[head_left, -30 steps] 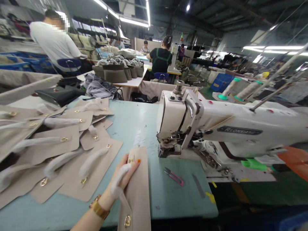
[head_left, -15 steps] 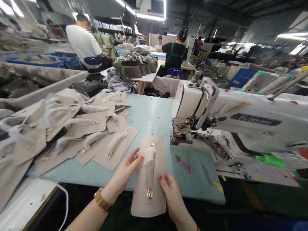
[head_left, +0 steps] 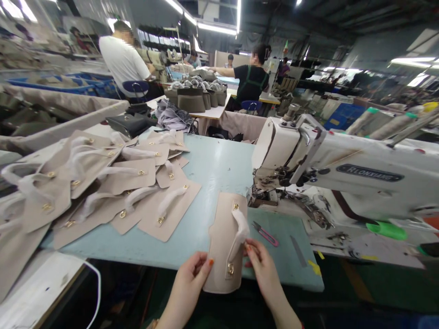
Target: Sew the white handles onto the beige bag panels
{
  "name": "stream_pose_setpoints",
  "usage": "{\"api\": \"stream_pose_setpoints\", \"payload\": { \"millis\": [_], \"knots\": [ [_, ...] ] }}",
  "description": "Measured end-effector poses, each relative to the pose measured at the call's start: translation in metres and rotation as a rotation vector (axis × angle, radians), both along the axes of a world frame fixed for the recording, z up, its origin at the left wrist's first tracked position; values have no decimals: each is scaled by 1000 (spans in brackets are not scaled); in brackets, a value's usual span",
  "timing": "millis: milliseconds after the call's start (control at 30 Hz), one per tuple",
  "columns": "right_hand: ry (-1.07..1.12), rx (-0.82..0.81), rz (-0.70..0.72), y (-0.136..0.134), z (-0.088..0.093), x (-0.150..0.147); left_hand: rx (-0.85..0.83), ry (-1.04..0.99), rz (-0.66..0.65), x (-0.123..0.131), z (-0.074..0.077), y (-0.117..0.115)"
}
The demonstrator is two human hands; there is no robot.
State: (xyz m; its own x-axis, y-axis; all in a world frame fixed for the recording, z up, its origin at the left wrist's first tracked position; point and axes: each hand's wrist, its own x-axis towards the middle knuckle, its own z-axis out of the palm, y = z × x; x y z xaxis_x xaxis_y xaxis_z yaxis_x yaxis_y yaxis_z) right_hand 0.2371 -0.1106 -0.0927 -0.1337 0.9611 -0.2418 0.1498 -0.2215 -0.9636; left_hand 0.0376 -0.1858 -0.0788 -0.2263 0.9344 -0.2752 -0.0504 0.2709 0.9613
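One beige panel (head_left: 219, 249), bearing a white-wrapped handle (head_left: 240, 227) fixed by gold rings, lies at the near edge of the pale blue table (head_left: 212, 169) and overhangs it. The left hand (head_left: 190, 278) grips its lower left edge, thumb on top. The right hand (head_left: 262, 269) pinches its right edge beside the handle. Pink thread snips (head_left: 265, 235) lie just right of the panel. A white sewing machine (head_left: 343, 171) stands farther right. A heap of like panels (head_left: 103, 192) covers the table's left.
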Motion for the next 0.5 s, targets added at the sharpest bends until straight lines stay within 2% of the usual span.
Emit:
{"api": "stream_pose_setpoints", "payload": {
  "millis": [100,200,267,333,500],
  "knots": [
    [-397,355,-65,18,-1,35,-11,205,-41,-12,0,-1],
    [-790,624,-24,33,-2,55,-4,317,-61,-21,-5,-6],
    [-981,694,30,40,-5,55,1,364,-51,-23,-7,-10],
    [-1078,712,79,46,-11,51,5,356,-26,-24,-8,-13],
    [-1007,714,95,54,-20,52,-5,205,-1,-25,-7,-16]
  ]
}}
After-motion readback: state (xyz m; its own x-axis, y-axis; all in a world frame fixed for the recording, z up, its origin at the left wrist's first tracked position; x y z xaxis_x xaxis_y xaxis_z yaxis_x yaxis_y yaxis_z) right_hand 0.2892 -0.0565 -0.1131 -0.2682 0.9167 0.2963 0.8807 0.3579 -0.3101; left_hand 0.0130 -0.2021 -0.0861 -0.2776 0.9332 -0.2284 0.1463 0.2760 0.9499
